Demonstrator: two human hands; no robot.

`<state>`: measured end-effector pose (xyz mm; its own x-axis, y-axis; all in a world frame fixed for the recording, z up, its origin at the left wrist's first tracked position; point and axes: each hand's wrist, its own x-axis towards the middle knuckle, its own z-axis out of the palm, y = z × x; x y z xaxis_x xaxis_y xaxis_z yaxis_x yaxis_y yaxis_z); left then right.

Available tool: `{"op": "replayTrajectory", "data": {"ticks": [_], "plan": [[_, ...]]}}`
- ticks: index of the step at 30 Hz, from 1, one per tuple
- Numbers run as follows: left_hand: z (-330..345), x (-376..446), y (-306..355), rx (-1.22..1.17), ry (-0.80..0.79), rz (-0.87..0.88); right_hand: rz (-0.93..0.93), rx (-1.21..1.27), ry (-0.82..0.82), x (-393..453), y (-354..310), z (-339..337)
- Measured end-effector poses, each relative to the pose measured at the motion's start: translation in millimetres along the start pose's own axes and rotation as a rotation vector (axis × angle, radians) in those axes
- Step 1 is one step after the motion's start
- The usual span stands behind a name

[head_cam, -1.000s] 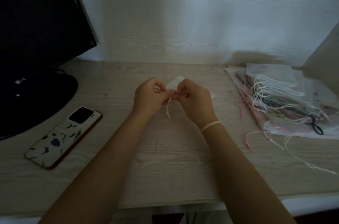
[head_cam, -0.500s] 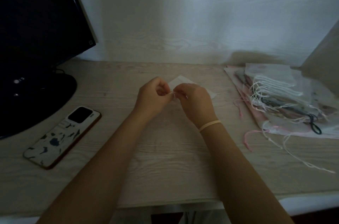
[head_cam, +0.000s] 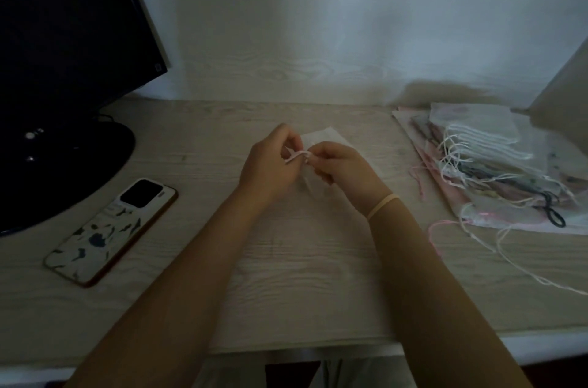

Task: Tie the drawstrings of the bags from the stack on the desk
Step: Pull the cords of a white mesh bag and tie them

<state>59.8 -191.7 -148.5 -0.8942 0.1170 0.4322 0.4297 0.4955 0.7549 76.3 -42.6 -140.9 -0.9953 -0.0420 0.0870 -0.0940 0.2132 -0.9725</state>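
Head view, single entry, all places given from the desk.

Item one: left hand hovering over the middle of the desk, fingers curling, pinching one end of a pale drawstring.

Item two: right hand sitting just beside the left hand, fingers curling and pinching the other end of the same drawstring; the fingertips of both hands are almost touching. A pale band is circling the right wrist.

Item three: small white bag lying flat on the middle of the desk, mostly hiding behind both hands, its far corner showing beyond the knuckles.

Item four: stack of bags lying at the right end of the desk, well apart from the hands, with white, pink and dark cords trailing loose toward the front edge.

Item five: phone lying face down on the left part of the desk, patterned case showing, tilting diagonally.

Item six: monitor standing at the far left end of the desk, screen dark, its round black base resting just behind the phone.
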Motion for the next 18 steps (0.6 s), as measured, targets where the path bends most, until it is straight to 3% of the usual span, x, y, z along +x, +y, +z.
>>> {"op": "replayTrajectory", "data": {"ticks": [5, 13, 18], "plan": [[3.8, 2.2, -2.5, -0.163, 0.039, -0.010, 0.157, 0.378, -0.110, 0.8, 0.6, -0.3], [5.7, 1.9, -0.9, -0.262, 0.014, -0.027, 0.221, 0.482, -0.124, 2.0, 0.6, -4.6], [2.9, 4.1, -1.6, -0.061, 0.052, -0.082, 0.204, 0.482, -0.115, 2.0, 3.2, -5.8]]}}
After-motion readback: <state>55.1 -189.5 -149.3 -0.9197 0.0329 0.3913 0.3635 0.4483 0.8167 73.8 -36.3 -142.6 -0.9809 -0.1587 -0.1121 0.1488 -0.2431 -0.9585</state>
